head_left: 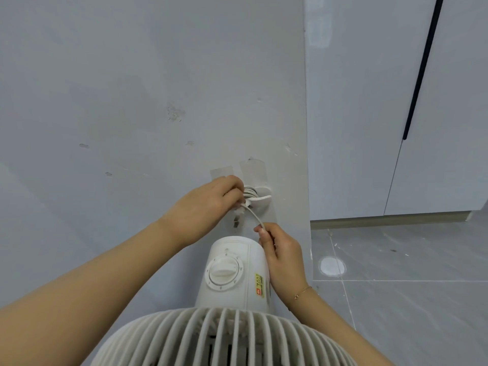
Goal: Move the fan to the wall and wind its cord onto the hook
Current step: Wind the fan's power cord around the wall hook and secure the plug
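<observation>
The white fan (232, 281) stands right against the grey wall, its ribbed grille at the bottom of the head view and its dial housing facing up. On the wall just above it sits a white hook (260, 198) with several turns of white cord (254, 215) wound round it. My left hand (208, 204) pinches the cord at the hook, and the plug hangs just below its fingers. My right hand (280, 252) pinches the cord a little lower, beside the fan's housing. A short curved stretch of cord runs between both hands.
The grey wall (132, 101) ends in a corner at the right, with a white cabinet (369, 114) with a black handle slot beyond. Grey floor tiles (409, 299) with a white round mark lie to the right of the fan. Clear tape patches sit above the hook.
</observation>
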`<state>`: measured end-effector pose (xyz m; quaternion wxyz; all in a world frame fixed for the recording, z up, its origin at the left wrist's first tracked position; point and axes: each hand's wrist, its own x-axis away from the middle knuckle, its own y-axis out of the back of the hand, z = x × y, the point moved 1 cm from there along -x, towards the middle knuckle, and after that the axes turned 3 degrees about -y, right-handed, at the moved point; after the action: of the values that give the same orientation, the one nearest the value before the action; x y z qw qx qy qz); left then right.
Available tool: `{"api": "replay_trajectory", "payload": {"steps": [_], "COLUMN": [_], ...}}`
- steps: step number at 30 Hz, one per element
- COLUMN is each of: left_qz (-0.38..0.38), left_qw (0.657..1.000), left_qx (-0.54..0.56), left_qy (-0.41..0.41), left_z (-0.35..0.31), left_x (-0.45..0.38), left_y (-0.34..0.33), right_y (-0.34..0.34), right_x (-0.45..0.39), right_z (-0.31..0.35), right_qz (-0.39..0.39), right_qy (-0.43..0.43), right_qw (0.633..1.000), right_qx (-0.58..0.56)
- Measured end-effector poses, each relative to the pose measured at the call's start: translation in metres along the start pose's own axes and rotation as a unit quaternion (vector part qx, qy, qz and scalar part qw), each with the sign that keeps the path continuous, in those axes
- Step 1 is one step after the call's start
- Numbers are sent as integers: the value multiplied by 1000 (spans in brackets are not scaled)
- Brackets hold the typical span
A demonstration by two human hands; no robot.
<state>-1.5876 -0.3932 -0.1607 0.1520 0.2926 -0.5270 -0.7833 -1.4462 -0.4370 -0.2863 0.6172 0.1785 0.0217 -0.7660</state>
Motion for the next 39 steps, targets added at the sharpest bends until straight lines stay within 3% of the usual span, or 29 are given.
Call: {"api": "replay_trajectory", "payload": {"steps": [2,5,9,13,15,18,28,33,36,39], "left_qz": [4,-2,4,2,4,0,-12,-17,1,1], "left_qw": [999,999,998,995,994,995,991,995,997,999], "left_qx": [22,-32,-42,-73,-83,-78,-88,-66,-38,0], "left_qy": [26,-27,-35,-62,-74,-63,-101,-79,-62,-37], "left_z": [0,3,4,5,4,3,6,4,2,0], "left_x": [-3,-10,-17,-23,-24,-24,-29,-33,-34,-34], "left_y": [-3,-1,1,3,3,4,-2,-5,-4,-4], "right_y": [0,-2,-1,7,11,11,14,17,19,22], "right_x": [-1,-5,-10,-16,-20,-23,-30,-29,-30,-33], "right_z": [3,6,8,13,12,10,5,0,-2,2], "right_qz": [1,-3,-11,-60,-84,-85,-122,-108,-89,-34], "right_qy": [18,37,50,36,79,131,179,199,171,27], "right_qw": [1000,999,997,997,991,983,969,968,979,991], "right_qx": [14,38,64,44,63,99,115,112,63,-129]}}
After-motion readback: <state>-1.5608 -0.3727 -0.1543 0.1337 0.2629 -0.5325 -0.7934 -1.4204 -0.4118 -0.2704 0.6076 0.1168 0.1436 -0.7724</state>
